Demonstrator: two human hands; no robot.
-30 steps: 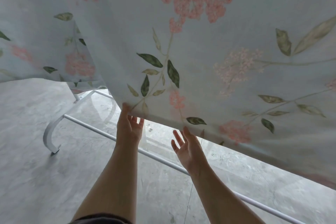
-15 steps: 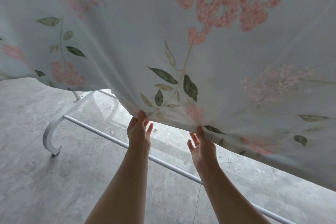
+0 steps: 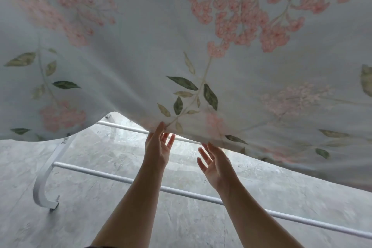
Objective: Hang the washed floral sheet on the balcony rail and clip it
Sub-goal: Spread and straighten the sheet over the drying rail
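The pale blue floral sheet (image 3: 141, 56), printed with pink blossoms and green leaves, hangs across the whole upper view, and its lower hem runs from mid-left down to the right. My left hand (image 3: 159, 151) reaches up beneath the hem with fingers spread, its topmost fingertip touching the fabric edge. My right hand (image 3: 215, 165) is just to the right, palm up and fingers apart, with its upper fingertips against the hem. Neither hand closes on the cloth. What the sheet hangs from is hidden above the view.
A white metal rack stands under the sheet: a long low bar (image 3: 120, 177) crosses behind my forearms, a second bar (image 3: 120, 127) lies farther back, and a curved foot (image 3: 42, 187) rests on the grey mottled floor (image 3: 100, 217) at the left.
The sheet has filled more of the view and its hem has billowed lower. Both hands have loosened from the hem and now have their fingers spread.
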